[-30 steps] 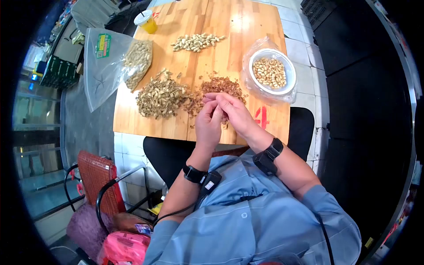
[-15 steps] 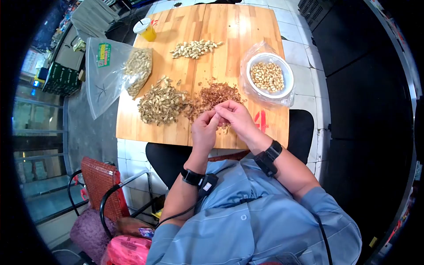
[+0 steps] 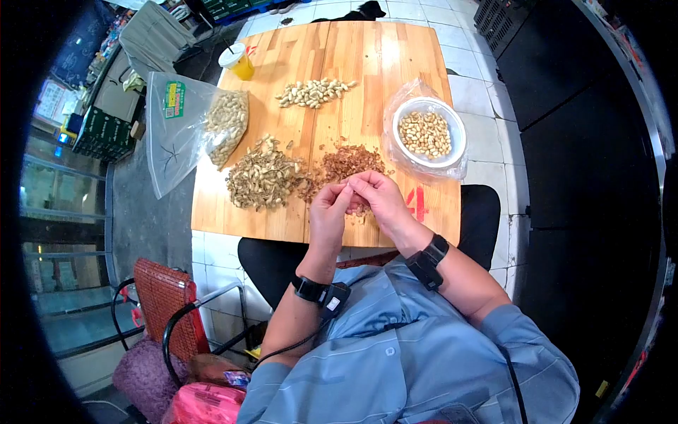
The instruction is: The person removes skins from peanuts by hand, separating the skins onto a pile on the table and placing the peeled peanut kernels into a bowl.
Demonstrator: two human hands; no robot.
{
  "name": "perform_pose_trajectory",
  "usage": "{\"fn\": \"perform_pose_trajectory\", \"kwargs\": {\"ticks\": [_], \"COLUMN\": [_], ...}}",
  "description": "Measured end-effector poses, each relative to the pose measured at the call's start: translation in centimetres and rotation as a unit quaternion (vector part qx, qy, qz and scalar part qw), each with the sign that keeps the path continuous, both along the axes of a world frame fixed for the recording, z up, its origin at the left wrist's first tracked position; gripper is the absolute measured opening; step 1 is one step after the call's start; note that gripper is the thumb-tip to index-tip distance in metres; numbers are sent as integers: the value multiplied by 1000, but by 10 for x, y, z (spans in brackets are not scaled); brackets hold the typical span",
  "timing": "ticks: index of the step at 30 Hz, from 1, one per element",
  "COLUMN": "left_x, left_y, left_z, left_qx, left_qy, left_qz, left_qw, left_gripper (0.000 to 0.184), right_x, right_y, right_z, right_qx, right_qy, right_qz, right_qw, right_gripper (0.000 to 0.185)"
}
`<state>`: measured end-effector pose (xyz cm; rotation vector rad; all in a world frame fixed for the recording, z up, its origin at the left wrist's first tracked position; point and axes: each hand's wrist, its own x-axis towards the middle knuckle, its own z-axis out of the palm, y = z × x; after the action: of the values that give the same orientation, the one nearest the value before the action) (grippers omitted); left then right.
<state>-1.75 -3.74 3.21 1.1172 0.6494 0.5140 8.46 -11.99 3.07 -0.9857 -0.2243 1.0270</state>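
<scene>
My left hand [image 3: 329, 210] and my right hand [image 3: 383, 203] meet fingertip to fingertip, both pinched closed, above the near edge of a pile of reddish peanut skins [image 3: 351, 161]. Whatever sits between the fingertips is too small and hidden to make out. Left of the skins lies a heap of broken peanut shells [image 3: 260, 175]. Farther back is a small group of unshelled peanuts [image 3: 316, 92]. On the right, a white bowl [image 3: 460, 127] in a clear plastic bag holds pale peeled peanut kernels [image 3: 425, 134].
A clear zip bag [image 3: 168, 145] of unshelled peanuts hangs partly over the left edge of the wooden table [image 3: 367, 56]. Behind it stands a cup of yellow drink [image 3: 240, 65] with a straw. A red woven chair [image 3: 164, 300] is at lower left; a black dog [image 3: 366, 11] lies beyond the table.
The view has tilted up slightly, so the table sits lower and more of the dog shows. Both hands stay pinched together over the skins.
</scene>
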Motion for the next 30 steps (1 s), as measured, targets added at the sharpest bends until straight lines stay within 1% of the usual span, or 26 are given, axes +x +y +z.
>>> {"fn": "perform_pose_trajectory", "kwargs": {"ticks": [6,8,9,12,15,18,20,21,22,24,25,26,27,28,29,30], "left_x": [6,8,9,9,11,17,13,11,9,7,6,9,8,6,6,4], "left_y": [2,2,2,1,1,-3,-3,-2,-4,0,4,5,2,-1,0,-1], "left_z": [1,2,3,-1,-6,-4,3,13,30,20,7,1,6,17,21,23], "left_qx": [-43,-45,-46,-35,-9,55,185,252,333,444,494,492,488,471,472,469], "left_qy": [-36,-33,-34,-26,-10,-10,81,123,170,231,209,230,207,226,226,230], "left_qz": [20,32,39,55,83,102,65,48,28,15,28,24,28,18,15,8], "left_qw": [998,998,998,998,996,993,977,959,927,866,844,839,848,852,852,853], "left_gripper": [14,15,15,15,14,15,15,16,18,18,26,24,22,19,19,20], "right_x": [-6,-7,-7,-9,-14,-16,-13,-10,-12,-9,-5,-5,-5,-2,-3,1], "right_y": [3,6,8,7,9,11,7,6,4,2,4,6,2,0,-1,-4], "right_z": [13,12,13,14,4,-4,-11,-10,4,-6,-32,-29,-19,-20,-25,-30], "right_qx": [2,-12,-18,-8,-14,-38,-47,-48,-62,-10,-27,-22,-65,-45,-44,-25], "right_qy": [-20,-58,-78,-69,-62,-40,-43,-48,-19,-30,-66,-14,-6,3,10,1], "right_qz": [-9,-29,-39,-37,-63,-55,-16,4,2,24,35,27,36,72,65,100], "right_qw": [1000,998,996,997,996,997,998,998,998,999,997,999,997,996,997,995], "right_gripper": [17,16,16,15,19,25,27,28,28,27,26,24,22,20,18,17]}}
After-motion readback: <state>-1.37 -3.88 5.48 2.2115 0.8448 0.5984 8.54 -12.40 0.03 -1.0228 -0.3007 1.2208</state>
